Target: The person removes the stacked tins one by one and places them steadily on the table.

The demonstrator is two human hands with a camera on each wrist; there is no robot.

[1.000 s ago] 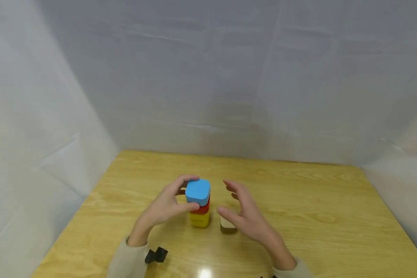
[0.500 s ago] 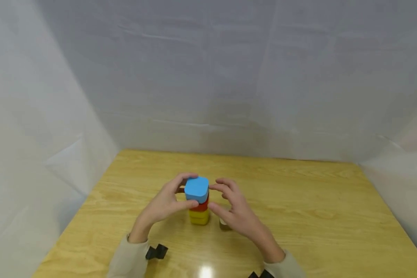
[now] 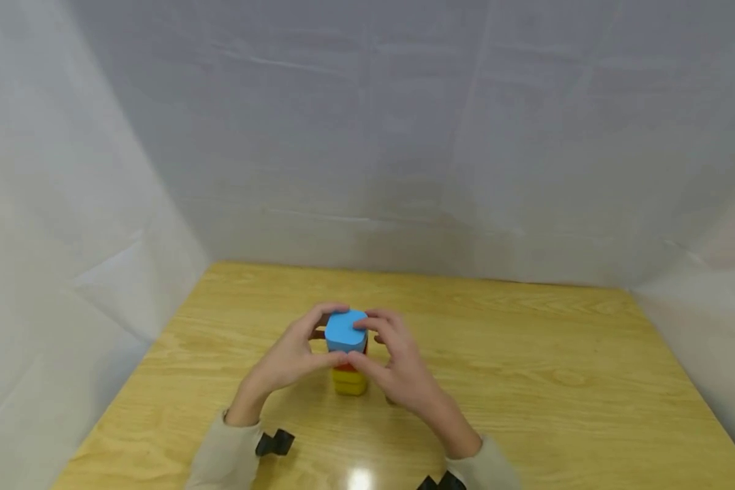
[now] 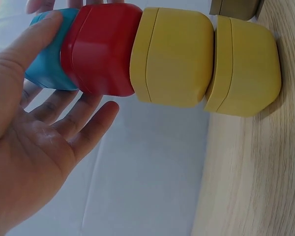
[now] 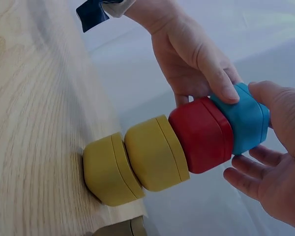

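Four rounded blocks stand stacked near the middle of the wooden table: two yellow blocks at the bottom, a red block above them, and a blue block on top. Both hands close in on that top block. From nine o'clock of the stack, the left hand reaches in with its thumb pressed against the near side of the blue block and its fingers curved round the far side, so it has hold of it. From three o'clock, the right hand cups the same block, its fingertips resting over the top edge and its thumb laid against the near side lower down; the fingers are bent loosely round it, not fully clenched. A brown block sits on the table just beside the stack at about four o'clock, mostly hidden behind the right hand in the head view. White sheeting walls the table in.
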